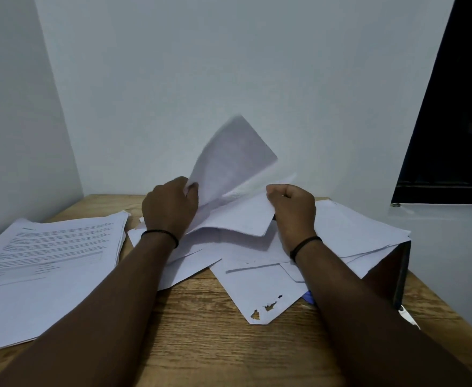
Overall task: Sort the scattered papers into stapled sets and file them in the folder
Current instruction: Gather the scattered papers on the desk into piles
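1. Two hands lift sheets off the loose pile (260, 275) at table (201, 344) centre: left hand (170, 208) pinches a raised sheet (235, 157); right hand (293, 208) grips the sheet beneath (243, 216), apparently separating pages.
2. Neat stack (48, 261) lies left, seemingly sorted.
3. Dark folder (391, 272), right, partly buried.

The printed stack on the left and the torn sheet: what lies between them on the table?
In the head view, the left forearm crosses over bare wooden table between the printed stack and the torn sheet.

Wooden table (207, 339) in a white-walled corner (70, 135), dark window (458, 121).
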